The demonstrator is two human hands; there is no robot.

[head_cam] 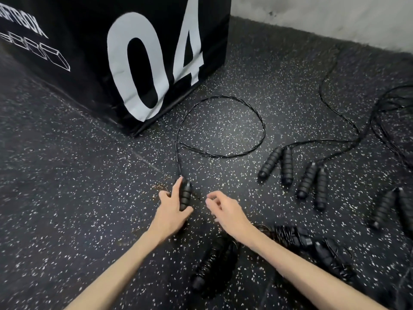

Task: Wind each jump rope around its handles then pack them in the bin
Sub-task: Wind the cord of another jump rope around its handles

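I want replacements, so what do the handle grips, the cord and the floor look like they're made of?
Handle grips: likely matte black foam or soft rubber, ribbed.
Cord: thin and glossy, maybe plastic-coated.
Floor: probably rubber gym flooring, matte black with white flecks.

A large black box (93, 52) is standing at the upper left, bearing the white numerals "04" on its right face and, on its left face, partly cut-off white lettering above a line drawing of stacked blocks; the box is resting on a black rubber floor (67, 175) flecked with white, which is spreading out from the box's base in every direction; a faint seam (125, 145) in the floor is running diagonally past the box's near corner; to the right of the box, beyond the floor's far edge, a pale grey wall (335, 16) is rising, meeting the floor along a slanted line.
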